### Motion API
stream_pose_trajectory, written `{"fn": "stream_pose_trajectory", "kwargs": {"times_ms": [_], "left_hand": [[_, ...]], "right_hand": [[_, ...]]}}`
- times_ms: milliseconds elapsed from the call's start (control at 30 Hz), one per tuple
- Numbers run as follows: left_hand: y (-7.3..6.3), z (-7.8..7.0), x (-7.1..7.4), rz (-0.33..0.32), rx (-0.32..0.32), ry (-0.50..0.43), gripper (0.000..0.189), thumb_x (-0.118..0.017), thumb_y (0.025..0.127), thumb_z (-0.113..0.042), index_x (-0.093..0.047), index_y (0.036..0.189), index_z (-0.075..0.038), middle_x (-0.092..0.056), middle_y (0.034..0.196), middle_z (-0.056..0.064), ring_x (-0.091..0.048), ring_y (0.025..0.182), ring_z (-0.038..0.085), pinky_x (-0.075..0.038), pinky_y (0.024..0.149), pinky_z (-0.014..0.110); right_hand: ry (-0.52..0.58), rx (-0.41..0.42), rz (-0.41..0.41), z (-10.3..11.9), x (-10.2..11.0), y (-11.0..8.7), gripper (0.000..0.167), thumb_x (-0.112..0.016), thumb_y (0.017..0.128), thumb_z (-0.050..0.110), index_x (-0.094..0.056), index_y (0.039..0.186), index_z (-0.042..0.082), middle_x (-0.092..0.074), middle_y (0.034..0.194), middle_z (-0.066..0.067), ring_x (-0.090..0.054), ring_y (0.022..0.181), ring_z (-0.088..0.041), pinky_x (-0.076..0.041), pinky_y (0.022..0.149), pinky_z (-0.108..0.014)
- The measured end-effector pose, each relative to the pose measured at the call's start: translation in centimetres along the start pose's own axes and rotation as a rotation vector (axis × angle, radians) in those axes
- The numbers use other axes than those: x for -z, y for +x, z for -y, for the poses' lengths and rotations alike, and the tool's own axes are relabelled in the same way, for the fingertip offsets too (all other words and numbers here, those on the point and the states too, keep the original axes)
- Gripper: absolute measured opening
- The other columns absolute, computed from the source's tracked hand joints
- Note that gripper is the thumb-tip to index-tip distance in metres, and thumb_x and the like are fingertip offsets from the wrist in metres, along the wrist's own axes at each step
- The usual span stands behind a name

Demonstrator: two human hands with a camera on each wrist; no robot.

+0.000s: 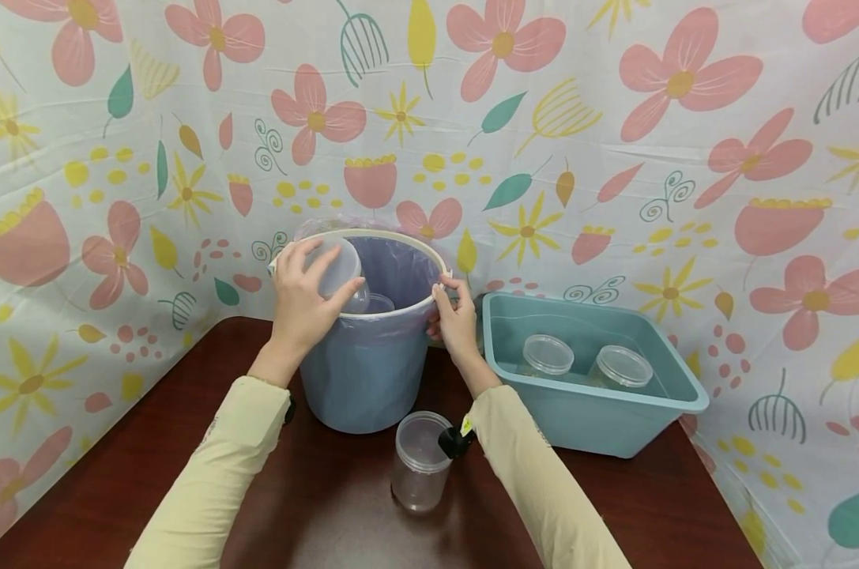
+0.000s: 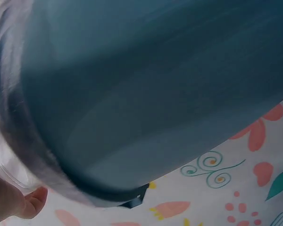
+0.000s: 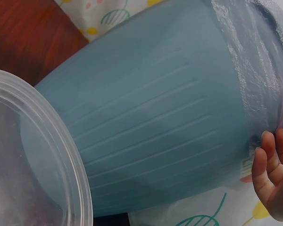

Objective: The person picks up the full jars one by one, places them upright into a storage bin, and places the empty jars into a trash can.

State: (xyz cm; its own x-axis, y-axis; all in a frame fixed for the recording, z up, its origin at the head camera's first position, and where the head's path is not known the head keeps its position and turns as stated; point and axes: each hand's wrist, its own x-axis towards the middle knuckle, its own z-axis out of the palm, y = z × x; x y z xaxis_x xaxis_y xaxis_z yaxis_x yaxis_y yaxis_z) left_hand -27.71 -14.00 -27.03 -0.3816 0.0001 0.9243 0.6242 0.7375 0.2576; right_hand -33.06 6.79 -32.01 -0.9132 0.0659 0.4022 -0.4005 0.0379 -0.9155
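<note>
A light blue trash bin (image 1: 363, 371) with a cream rim stands on the table, lined with a thin clear plastic bag (image 1: 403, 265). My left hand (image 1: 303, 296) grips a clear lidded plastic jar (image 1: 340, 269), tilted inside the bin's mouth at the left. Below that jar, part of another clear jar (image 1: 381, 303) shows in the bin. At the right of the mouth, my right hand (image 1: 455, 314) pinches the rim; in the right wrist view its fingertips (image 3: 268, 137) lie against the bag's folded edge. The bin fills most of the left wrist view.
A clear jar (image 1: 420, 474) stands on the dark red-brown table (image 1: 315, 506) before the bin, close to my right forearm. To the right is a blue-green plastic tub (image 1: 600, 419) with two lidded jars (image 1: 547, 354) inside. Flowered cloth (image 1: 585, 158) hangs behind.
</note>
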Motion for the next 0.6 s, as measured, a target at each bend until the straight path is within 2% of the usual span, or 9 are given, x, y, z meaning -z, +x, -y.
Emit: {"fn": "stream_pose_trajectory", "kwargs": {"times_ms": [167, 333, 600], "left_hand": [[-0.56, 0.62, -0.6, 0.061, 0.017, 0.012, 0.044, -0.076, 0.071, -0.025, -0.065, 0.104, 0.002, -0.051, 0.115, 0.021, -0.037, 0.111, 0.04, -0.021, 0.095, 0.052], [-0.94, 0.86, -0.69, 0.145, 0.056, 0.021, 0.046, -0.073, 0.074, -0.029, -0.064, 0.109, 0.0, -0.049, 0.119, 0.02, -0.035, 0.114, 0.038, -0.02, 0.095, 0.054], [-0.86, 0.85, -0.39, 0.294, 0.099, 0.108, 0.045, -0.063, 0.081, -0.036, -0.063, 0.114, -0.005, -0.052, 0.12, 0.017, -0.038, 0.113, 0.037, -0.029, 0.083, 0.053]], "right_hand": [[-0.002, -0.008, -0.003, 0.07, 0.03, -0.01, 0.039, -0.05, 0.092, 0.029, -0.048, 0.123, 0.006, -0.05, 0.05, -0.005, -0.047, 0.034, -0.014, -0.043, 0.037, -0.033], [0.003, -0.006, -0.003, 0.12, 0.02, -0.05, 0.039, -0.05, 0.091, 0.029, -0.048, 0.122, 0.006, -0.05, 0.051, -0.006, -0.047, 0.034, -0.014, -0.042, 0.036, -0.029], [0.015, 0.013, -0.002, 0.03, -0.03, -0.03, 0.039, -0.049, 0.091, 0.028, -0.048, 0.123, 0.005, -0.049, 0.049, -0.003, -0.047, 0.033, -0.013, -0.04, 0.035, -0.025]]}}
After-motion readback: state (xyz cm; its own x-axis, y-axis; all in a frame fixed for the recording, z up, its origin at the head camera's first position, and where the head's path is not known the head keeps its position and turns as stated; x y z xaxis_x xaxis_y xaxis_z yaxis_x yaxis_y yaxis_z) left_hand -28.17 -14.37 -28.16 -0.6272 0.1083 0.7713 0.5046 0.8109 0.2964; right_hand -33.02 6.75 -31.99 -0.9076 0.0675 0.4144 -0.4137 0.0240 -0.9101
